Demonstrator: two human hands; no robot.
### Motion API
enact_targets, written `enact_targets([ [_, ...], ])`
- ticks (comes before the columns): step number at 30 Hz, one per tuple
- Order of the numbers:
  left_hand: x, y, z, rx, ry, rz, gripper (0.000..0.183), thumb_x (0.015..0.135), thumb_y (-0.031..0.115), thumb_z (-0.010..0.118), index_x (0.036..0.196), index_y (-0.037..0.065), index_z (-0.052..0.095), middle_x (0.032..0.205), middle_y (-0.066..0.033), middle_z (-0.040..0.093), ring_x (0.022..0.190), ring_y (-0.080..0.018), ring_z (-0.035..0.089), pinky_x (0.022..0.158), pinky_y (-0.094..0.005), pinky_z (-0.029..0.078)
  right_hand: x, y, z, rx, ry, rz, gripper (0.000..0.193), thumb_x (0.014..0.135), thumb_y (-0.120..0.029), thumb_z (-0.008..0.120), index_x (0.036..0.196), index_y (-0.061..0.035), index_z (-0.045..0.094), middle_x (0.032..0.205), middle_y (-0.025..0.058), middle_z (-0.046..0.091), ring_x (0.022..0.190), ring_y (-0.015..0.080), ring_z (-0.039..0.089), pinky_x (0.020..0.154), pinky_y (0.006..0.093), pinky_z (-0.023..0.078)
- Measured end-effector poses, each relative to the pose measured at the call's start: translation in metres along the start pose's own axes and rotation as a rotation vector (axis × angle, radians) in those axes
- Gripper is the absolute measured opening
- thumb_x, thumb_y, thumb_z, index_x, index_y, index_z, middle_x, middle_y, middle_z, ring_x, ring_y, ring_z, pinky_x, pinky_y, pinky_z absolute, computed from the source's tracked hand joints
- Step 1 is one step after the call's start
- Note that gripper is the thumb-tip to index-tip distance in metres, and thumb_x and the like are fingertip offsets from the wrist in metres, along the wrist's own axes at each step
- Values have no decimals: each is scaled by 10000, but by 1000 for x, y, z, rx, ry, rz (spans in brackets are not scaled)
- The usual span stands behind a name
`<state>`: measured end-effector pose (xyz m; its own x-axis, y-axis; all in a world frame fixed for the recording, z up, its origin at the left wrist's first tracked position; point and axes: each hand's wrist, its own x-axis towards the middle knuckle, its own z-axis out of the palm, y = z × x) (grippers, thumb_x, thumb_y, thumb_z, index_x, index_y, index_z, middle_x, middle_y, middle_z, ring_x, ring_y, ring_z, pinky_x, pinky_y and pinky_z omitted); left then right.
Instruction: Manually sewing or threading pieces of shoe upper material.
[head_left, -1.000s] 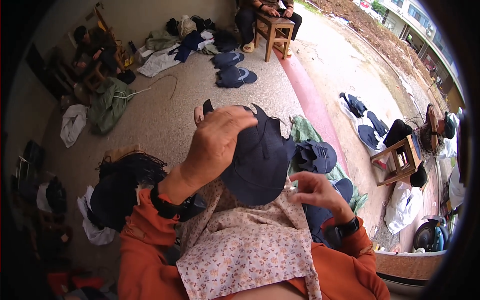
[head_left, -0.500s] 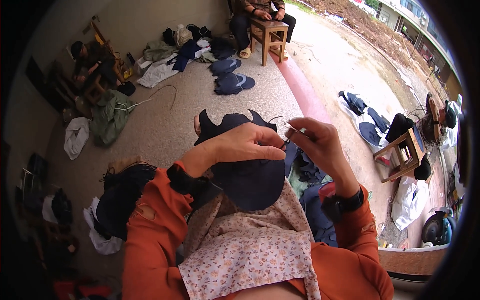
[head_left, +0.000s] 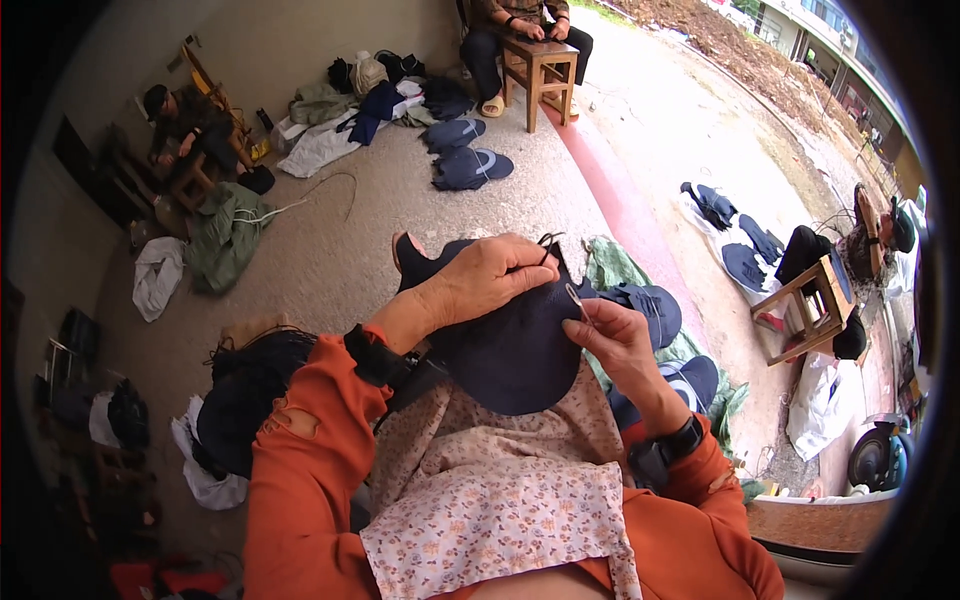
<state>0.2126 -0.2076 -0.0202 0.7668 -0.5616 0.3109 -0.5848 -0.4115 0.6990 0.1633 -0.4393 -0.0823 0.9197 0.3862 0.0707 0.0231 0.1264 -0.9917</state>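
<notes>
In front of my lap is a dark navy, flat piece (head_left: 510, 350) with a rounded lower edge and a scalloped top. My left hand (head_left: 485, 280) lies across its upper part, with thumb and fingers pinched at the far right edge. A thin black cord (head_left: 550, 240) sticks up beside those fingertips. To the right, my right hand (head_left: 620, 345) pinches a slim metal needle (head_left: 573, 294) with a large loop at its tip, held close to the piece's right edge. Whether the needle touches the piece I cannot tell.
Similar navy pieces (head_left: 470, 168) lie on the floor ahead, and more (head_left: 650, 310) rest on green cloth at my right. A dark bundle (head_left: 240, 410) stands at my left. A person sits behind a wooden stool (head_left: 540, 70); others sit far left and right.
My right hand has moved down with the needle, from above the piece to its right edge. My left fingertips have shifted up and slightly left, beside the cord.
</notes>
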Motion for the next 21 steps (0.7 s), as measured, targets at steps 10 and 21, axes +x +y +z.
enact_targets([
  [10,11,48,-50,454,-245,241,226,858,176,714,1071,101,705,944,-44,635,982,-226,574,1030,-399,357,29,-81,-13,-501,-257,-319,69,932,-58,660,947,6,635,753,-8,596,723,88,538,660,260,447],
  [21,13,58,-47,-311,-414,-49,901,787,332,832,1478,-9,364,1375,-148,512,1328,-221,431,1134,-370,317,64,-101,-34,89,-645,-233,165,865,2,727,1027,39,727,909,-16,710,822,45,621,745,202,492],
])
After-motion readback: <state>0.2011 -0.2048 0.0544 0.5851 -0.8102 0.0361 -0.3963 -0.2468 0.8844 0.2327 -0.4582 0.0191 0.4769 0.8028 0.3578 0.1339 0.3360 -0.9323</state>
